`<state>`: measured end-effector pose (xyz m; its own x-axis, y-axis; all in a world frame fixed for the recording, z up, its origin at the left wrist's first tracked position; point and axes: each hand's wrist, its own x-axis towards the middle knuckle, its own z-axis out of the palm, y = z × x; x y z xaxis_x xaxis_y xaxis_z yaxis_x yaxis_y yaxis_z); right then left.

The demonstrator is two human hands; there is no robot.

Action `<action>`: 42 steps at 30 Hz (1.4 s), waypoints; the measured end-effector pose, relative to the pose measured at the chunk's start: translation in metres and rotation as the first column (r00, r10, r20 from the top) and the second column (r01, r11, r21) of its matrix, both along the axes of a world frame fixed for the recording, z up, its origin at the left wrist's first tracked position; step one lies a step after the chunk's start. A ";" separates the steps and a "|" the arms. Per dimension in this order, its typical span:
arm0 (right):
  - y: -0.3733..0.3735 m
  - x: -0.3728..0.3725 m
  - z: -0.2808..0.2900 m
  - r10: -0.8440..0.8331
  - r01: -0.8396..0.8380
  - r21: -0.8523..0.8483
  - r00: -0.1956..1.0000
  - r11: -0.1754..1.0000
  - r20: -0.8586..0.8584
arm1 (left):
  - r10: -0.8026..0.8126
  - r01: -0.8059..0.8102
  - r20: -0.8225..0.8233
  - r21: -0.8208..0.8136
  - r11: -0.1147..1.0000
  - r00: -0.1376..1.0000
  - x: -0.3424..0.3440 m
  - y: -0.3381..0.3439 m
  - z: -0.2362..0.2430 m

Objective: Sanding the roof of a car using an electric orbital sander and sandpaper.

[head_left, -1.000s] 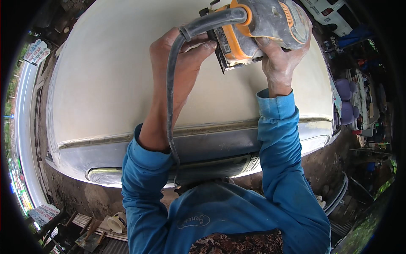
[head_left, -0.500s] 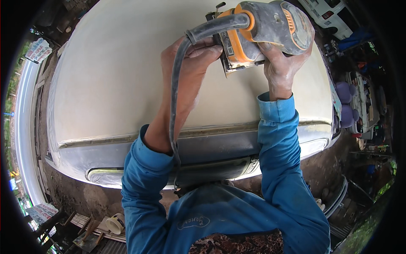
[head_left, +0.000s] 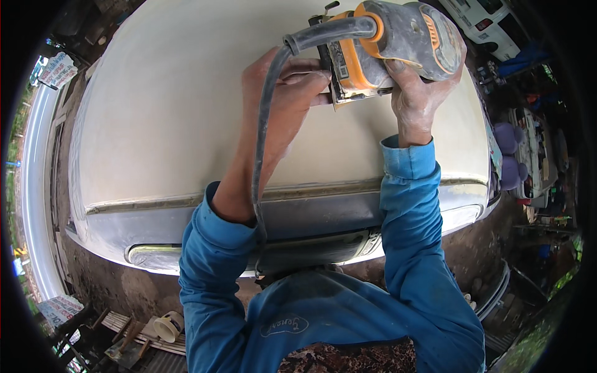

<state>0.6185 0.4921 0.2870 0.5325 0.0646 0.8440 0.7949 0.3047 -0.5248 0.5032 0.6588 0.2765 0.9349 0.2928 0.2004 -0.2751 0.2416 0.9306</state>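
Note:
An orange and dark grey electric sheet sander point(head_left: 407, 34) is tilted on its side above the pale, dusty vehicle roof point(head_left: 180, 105). My right hand point(head_left: 415, 102), whitened with dust, grips its body from the right and below. My left hand point(head_left: 286, 84) has its fingers bent and thumb pressed in at the left edge of the sander's flat pad point(head_left: 336, 78). A thin sheet edge pokes out at the pad's lower corner. The fingertips are partly hidden behind the pad. From the sander the thick grey cord point(head_left: 263, 118) loops over my left wrist and down to my waist.
A trim groove point(head_left: 311, 191) and a window point(head_left: 311, 250) run along the vehicle's near side. Another white vehicle point(head_left: 485, 25) stands at the far right. Purple seats point(head_left: 510, 155) are to the right. A white bucket point(head_left: 168, 326) lies on slats at lower left.
The sander has shifted slightly right and up with my right hand. My left hand's fingers have moved along the pad's edge, and more fingers now show below the thumb.

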 end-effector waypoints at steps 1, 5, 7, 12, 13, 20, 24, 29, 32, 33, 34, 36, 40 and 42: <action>0.000 -0.001 0.000 0.001 -0.001 -0.001 1.000 1.000 0.001 | 0.001 -0.001 0.001 -0.001 1.000 1.000 0.000 0.001 -0.001; 0.000 0.000 -0.001 -0.020 0.020 -0.003 1.000 1.000 -0.008 | -0.019 0.019 0.022 -0.015 1.000 1.000 0.002 0.002 -0.003; 0.000 -0.001 -0.001 -0.031 0.031 -0.010 1.000 0.999 -0.002 | -0.014 0.014 0.021 -0.012 1.000 1.000 0.001 0.002 -0.003; 0.007 -0.009 0.004 -0.013 0.013 -0.029 1.000 0.999 -0.004 | 0.014 -0.014 -0.003 -0.024 1.000 1.000 -0.002 0.004 -0.003; 0.004 -0.008 0.005 -0.015 0.015 -0.031 1.000 0.999 -0.004 | 0.012 -0.012 -0.003 -0.026 1.000 1.000 -0.001 0.003 -0.003; 0.004 -0.007 0.005 -0.203 0.223 -0.129 0.968 0.966 0.151 | 0.033 -0.032 -0.006 0.116 0.993 0.999 -0.001 0.004 -0.003; 0.007 -0.009 0.004 -0.193 0.211 -0.115 0.970 0.971 0.148 | 0.013 -0.012 -0.008 0.131 0.991 1.000 -0.002 0.007 -0.001; 0.009 -0.010 0.003 -0.139 0.151 -0.112 0.984 0.982 0.109 | 0.040 -0.041 0.016 0.050 0.998 0.999 0.000 0.006 -0.003; 0.008 -0.011 0.003 -0.104 0.113 -0.111 0.991 0.987 0.084 | 0.048 -0.048 0.008 0.011 0.999 0.999 0.001 0.006 -0.003; 0.008 -0.012 0.003 -0.095 0.103 -0.111 0.993 0.989 0.076 | 0.050 -0.050 -0.003 0.015 0.999 0.999 0.001 0.006 -0.002; 0.009 -0.012 0.003 -0.091 0.099 -0.111 0.993 0.989 0.076 | 0.054 -0.054 -0.003 0.014 0.998 0.999 0.002 0.006 -0.002; 0.010 -0.013 0.003 -0.098 0.105 -0.105 0.993 0.989 0.063 | 0.089 -0.087 0.047 -0.037 0.996 0.995 0.003 0.007 -0.004; 0.010 -0.015 0.003 -0.077 0.080 -0.112 0.996 0.990 0.033 | 0.122 -0.124 0.091 0.014 0.992 0.988 0.008 0.004 -0.008; 0.011 -0.014 0.003 -0.061 0.068 -0.099 0.996 0.993 0.071 | 0.173 -0.176 0.111 0.020 0.984 0.979 0.009 0.001 -0.008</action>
<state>0.6045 0.5027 0.2895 0.4799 0.1193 0.8692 0.8460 0.1994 -0.4945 0.5117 0.6600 0.2680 0.8421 0.4422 0.3088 -0.4103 0.1535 0.8990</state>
